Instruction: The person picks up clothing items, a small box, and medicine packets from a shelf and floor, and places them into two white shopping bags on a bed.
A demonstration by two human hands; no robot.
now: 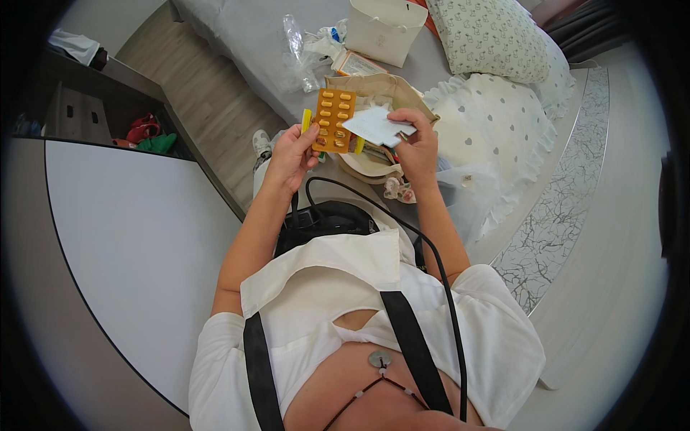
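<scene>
My left hand (289, 156) grips an amber blister pack (335, 115) upright by its lower left edge. Several capsules or tablets show in its two columns of pockets. A flat yellow piece (307, 120) sticks out from behind the pack, most of it hidden. My right hand (419, 146) pinches a white, pale-blue-tinged flat piece (375, 125), perhaps folded paper or card, whose left corner reaches the pack's right edge. Below and behind both hands stands an open beige bag (370, 86) with mixed things inside, partly covered by the hands.
On the grey bed (244, 36) lie a white paper bag (386, 32), an orange-and-white box (359, 65), crumpled clear plastic (293, 43), a patterned pillow (485, 36) and a frilled heart-print cover (496, 129). A black cable (420, 233) crosses my front. An open cabinet (79, 108) stands left.
</scene>
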